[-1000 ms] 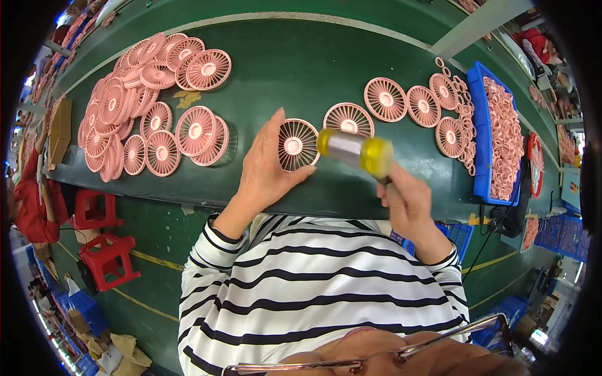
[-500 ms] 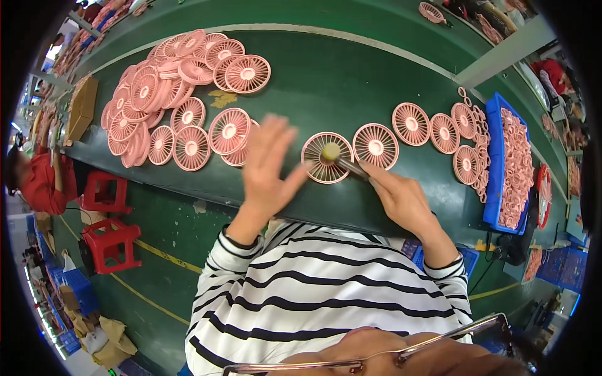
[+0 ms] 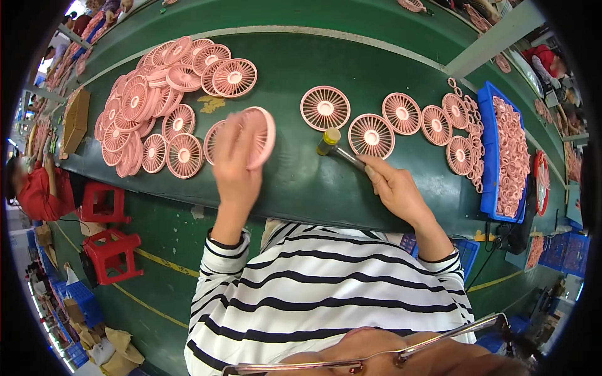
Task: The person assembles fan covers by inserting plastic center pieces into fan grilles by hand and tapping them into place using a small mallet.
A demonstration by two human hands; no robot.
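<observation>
My left hand (image 3: 235, 164) is closed on a pink fan grille (image 3: 263, 139), a round spoked disc held tilted up from the table and slightly blurred. Behind its fingers another grille (image 3: 211, 143) lies partly hidden. My right hand (image 3: 399, 193) grips a hammer (image 3: 328, 141) with a yellowish head by its dark handle. The hammer head is over the green tabletop, between a flat grille (image 3: 371, 136) on its right and another grille (image 3: 325, 108) farther back. Several similar grilles lie to the right.
A heap of pink grilles (image 3: 135, 97) covers the table's left side. At the right, a blue crate (image 3: 488, 153) full of small pink rings stands beside loose rings (image 3: 475, 135). Red stools (image 3: 111, 254) stand on the floor at left, near a person in red (image 3: 44, 191).
My left hand has moved left and taken hold of a grille, tilting it up. The grille formerly under the hammer head now lies farther back. My right hand still holds the hammer.
</observation>
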